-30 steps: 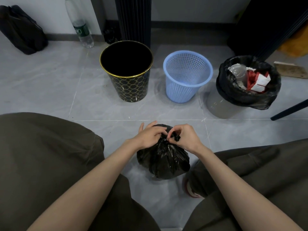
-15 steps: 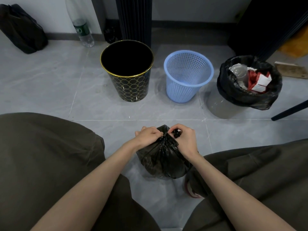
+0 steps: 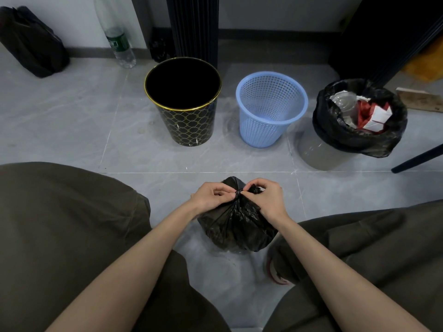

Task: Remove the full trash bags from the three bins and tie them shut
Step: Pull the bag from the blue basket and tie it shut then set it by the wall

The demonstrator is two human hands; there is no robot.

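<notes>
We pinched the gathered neck of the black bag (image 3: 236,224) on the floor with left hand (image 3: 212,198) and right hand (image 3: 268,200), fingers curled.

On the grey tiled floor (image 3: 72,130) stand a gold-patterned black bin (image 3: 189,125) at upper centre, a blue mesh basket (image 3: 263,133) right of it, a bag-lined bin (image 3: 335,133) at far right, a black trash bag (image 3: 235,226) at lower centre, and a plastic bottle (image 3: 119,44) and dark bag (image 3: 31,41) at upper left.
</notes>
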